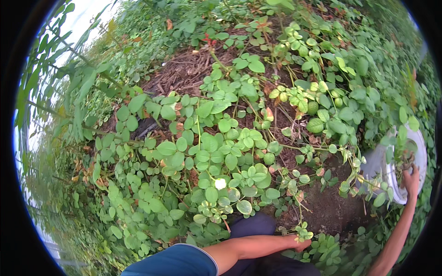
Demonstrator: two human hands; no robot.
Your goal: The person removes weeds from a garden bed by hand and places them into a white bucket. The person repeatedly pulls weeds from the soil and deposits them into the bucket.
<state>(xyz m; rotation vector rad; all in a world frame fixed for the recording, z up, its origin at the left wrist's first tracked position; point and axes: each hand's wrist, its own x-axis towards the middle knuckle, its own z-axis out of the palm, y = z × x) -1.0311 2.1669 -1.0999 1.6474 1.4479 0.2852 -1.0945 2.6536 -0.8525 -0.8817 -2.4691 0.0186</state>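
Observation:
My left hand is low in front of me, at the end of a forearm that crosses from the blue sleeve. A small leafy sprig partly covers it, so its grip is hidden. To the far right, my right hand reaches into the mouth of a white plastic bucket, which leans on its side among the leaves. Its fingers touch a brownish clump of plant debris there. Blur hides whether they hold it.
Leafy rose-like bushes surround me, with one white flower. Dry stems and mulch lie on a mound ahead. Bare dark soil shows left of the bucket. A long leafy branch arches across the left. My dark-clad knee presses near the foliage.

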